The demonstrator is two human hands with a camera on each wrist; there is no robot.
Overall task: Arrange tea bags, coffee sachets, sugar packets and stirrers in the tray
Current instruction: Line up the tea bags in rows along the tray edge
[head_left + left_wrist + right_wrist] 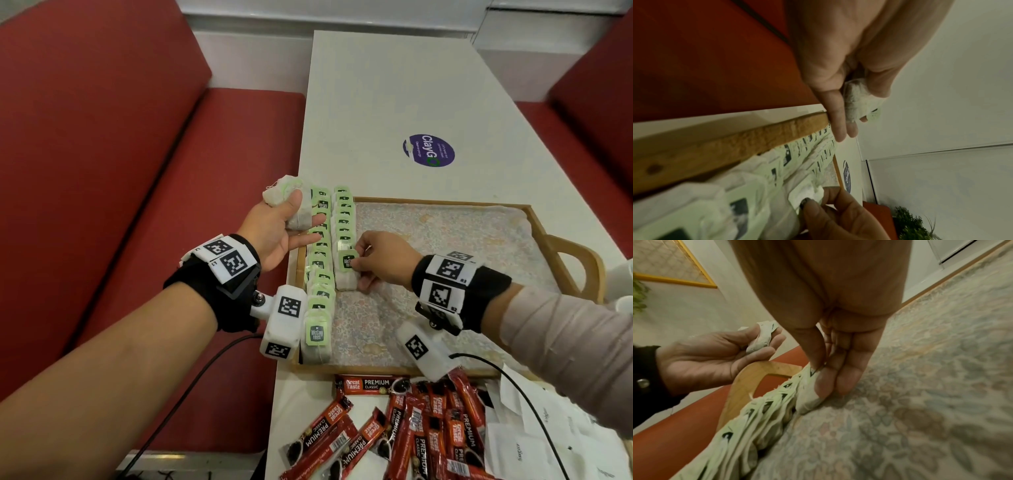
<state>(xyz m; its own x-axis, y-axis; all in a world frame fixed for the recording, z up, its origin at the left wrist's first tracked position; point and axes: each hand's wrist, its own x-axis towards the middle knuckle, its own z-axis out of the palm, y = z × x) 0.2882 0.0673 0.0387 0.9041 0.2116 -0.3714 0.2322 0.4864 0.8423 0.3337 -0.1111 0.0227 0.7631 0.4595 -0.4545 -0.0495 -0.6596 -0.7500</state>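
While the left hand (274,226) cups spare tea bags (291,202) above the tray's (534,219) left edge, the right hand (380,263) pinches the nearest tea bag (346,270) of the second row inside it

The tray (568,270) was wooden, rectangular, with looped end handles and a floral liner; it sat on the white table. Two rows of tea bags (320,274) stood on edge along its left side — white sachets with green tags facing up. The outer row ran the full length of the tray wall; the inner row (343,219) stopped partway. The nearest bag of the inner row (346,270) stood upright, pinched at its tag. A small bunch of loose tea bags (291,205) was held above the tray's far left corner. Red coffee sachets (404,435) lay heaped on the table just in front of the tray, beside white paper packets (534,435)
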